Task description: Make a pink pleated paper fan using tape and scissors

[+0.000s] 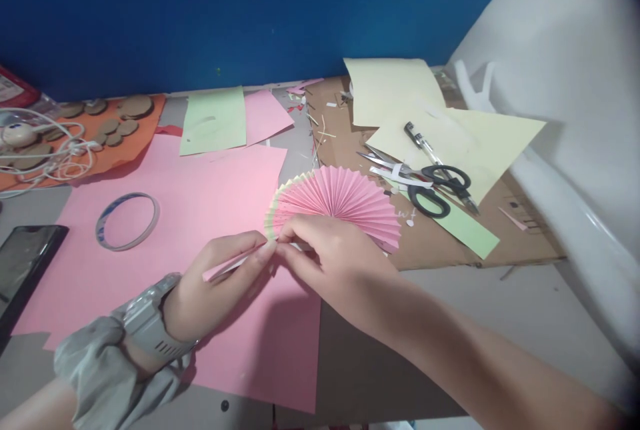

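A pink pleated paper fan [340, 201] with a pale yellow edge on its left side lies spread over the desk. My right hand [330, 253] pinches the fan at its lower edge, fingers closed on the folds. My left hand [220, 277], with a grey watch on the wrist, pinches the fan's left end at the same spot, and a thin pale strip runs under its fingers. Both hands rest over a large pink paper sheet [165, 223].
A tape ring [127, 220] lies on the pink sheet. Black-handled scissors [425, 183] and a pen [425, 143] rest on pale yellow sheets [395, 90] over cardboard. A phone [25, 257] sits at left. Green paper [215, 120], white cable [45, 150] and brown discs lie at back.
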`<state>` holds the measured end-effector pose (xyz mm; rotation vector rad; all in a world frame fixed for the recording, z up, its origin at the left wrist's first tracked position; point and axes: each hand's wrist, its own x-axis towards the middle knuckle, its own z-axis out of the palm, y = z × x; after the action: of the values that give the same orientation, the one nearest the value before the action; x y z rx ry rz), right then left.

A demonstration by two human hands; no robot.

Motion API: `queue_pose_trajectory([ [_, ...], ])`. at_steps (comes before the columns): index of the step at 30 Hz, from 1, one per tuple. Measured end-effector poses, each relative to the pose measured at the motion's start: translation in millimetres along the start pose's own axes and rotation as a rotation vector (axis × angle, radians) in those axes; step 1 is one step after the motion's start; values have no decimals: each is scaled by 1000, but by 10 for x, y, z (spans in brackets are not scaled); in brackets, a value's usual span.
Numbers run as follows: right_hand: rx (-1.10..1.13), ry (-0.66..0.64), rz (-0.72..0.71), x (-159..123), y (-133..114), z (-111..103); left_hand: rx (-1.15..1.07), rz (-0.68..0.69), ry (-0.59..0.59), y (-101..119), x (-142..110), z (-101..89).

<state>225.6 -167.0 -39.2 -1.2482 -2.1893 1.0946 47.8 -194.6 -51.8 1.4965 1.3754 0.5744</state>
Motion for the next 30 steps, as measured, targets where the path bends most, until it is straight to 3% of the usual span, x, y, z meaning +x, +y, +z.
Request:
queue_pose_trajectory([
  [9, 7, 6, 96, -19, 8, -50, -24, -50, 56, 73, 14, -11],
  [16, -75, 107, 140, -48, 38, -130, -132, -59, 126, 42, 18, -34],
  [30, -58, 49, 221, -24, 73, -137, -84, -49, 107, 20, 12, -57],
])
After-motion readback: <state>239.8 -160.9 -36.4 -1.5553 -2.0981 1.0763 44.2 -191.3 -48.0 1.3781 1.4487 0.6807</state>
